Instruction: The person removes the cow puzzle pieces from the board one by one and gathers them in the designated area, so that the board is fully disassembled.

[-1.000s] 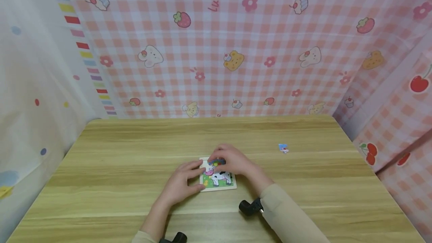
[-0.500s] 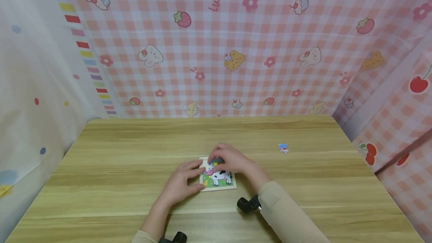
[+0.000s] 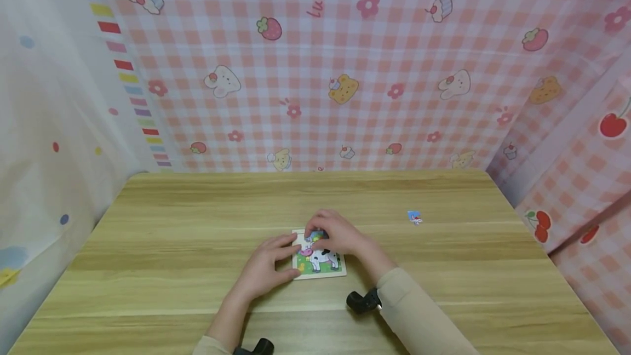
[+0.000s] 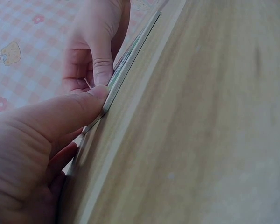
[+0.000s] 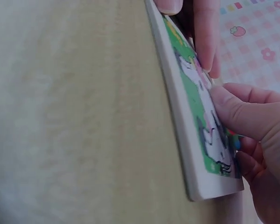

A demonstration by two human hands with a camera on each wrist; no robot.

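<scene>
A small square cow puzzle (image 3: pixel 317 264) in a pale tray lies on the table in the head view. My left hand (image 3: pixel 263 267) rests along its left side, fingers spread and nearly straight, thumb at the near left corner. The right wrist view shows the left fingertips (image 5: pixel 205 51) lying on the picture. My right hand (image 3: pixel 340 234) is bent over the far part of the puzzle. Its thumb and fingers pinch a small bluish puzzle piece (image 3: pixel 308 238), mostly hidden, at the tray's bare upper left part. In the right wrist view the right thumb (image 5: pixel 235 109) lies over the cow.
A loose blue puzzle piece (image 3: pixel 414 217) lies farther back to the right on the wooden table (image 3: pixel 197 218). Checked pink cloth (image 3: pixel 296 48) hangs behind the table. Black wrist mounts (image 3: pixel 363 301) sit on both forearms close over the tabletop.
The right fingers have shifted slightly over the far part of the puzzle, and less of the rainbow shows beneath them. The left hand stays in place on the tray.
</scene>
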